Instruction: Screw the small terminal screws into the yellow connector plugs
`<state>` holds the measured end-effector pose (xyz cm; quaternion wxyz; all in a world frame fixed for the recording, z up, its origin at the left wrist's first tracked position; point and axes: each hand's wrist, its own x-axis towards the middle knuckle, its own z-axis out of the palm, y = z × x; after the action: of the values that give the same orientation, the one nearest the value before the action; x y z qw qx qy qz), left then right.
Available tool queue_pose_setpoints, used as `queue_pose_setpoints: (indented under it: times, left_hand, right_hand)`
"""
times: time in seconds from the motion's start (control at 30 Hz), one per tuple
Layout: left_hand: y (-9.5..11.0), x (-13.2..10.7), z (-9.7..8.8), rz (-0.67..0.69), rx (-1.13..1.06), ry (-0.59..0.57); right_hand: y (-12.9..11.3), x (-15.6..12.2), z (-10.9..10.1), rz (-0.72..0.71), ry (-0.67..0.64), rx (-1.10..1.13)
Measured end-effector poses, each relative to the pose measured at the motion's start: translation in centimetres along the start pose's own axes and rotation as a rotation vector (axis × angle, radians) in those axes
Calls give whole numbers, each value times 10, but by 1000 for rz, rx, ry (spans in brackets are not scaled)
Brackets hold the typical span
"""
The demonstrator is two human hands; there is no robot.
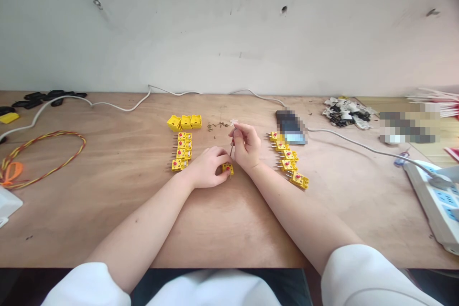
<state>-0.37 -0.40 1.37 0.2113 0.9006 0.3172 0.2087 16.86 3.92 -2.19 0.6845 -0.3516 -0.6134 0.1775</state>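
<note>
My left hand (210,168) is closed on a small yellow plug connector (228,168) with a red centre, pressing it to the table. My right hand (246,144) grips a thin screwdriver (232,147), its shaft pointing down at the connector's far edge. Just where the tip meets the connector is too small to make out. Left of my left hand stands a column of several similar yellow connectors (183,144) with metal pins. Another slanting row of yellow connectors (288,165) lies right of my right hand. Small brass-coloured screws (223,125) are scattered beyond my hands.
Yellow covers (186,122) sit at the back left. A phone (287,122) lies back right, near a pile of white and black parts (346,112). A power strip (435,201) stands at the right edge. At far left are a coiled red-yellow wire (81,153) and black pieces (55,96).
</note>
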Motion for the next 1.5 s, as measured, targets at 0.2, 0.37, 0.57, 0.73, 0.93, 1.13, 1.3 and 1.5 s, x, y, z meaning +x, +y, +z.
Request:
queue_pose_setpoints:
  times: [0.2, 0.37, 0.57, 0.73, 0.93, 1.13, 1.3, 1.5]
  left_hand:
    - [0, 0, 2, 25, -2, -13]
    - [-2, 1, 2, 48, -20, -35]
    - [-2, 3, 0, 41, -4, -57]
    - [0, 3, -2, 17, 42, -97]
    - [-3, 2, 1, -56, 37, -118]
    - [-10, 3, 2, -54, -68, -131]
    - [-6, 5, -2, -126, -134, -159]
    - [-5, 8, 1, -156, -151, -166]
  right_hand:
    - [1, -2, 1, -6, -13, 1]
    - [-1, -2, 1, -44, -21, -30]
    - [-2, -3, 2, -111, -37, -93]
    - [-4, -4, 3, -148, -56, -118]
    - [-6, -5, 2, -146, -77, -159]
    - [-4, -6, 3, -153, -84, -171]
    - [-3, -6, 2, -176, -113, -194]
    - [-7, -4, 2, -185, -156, -186]
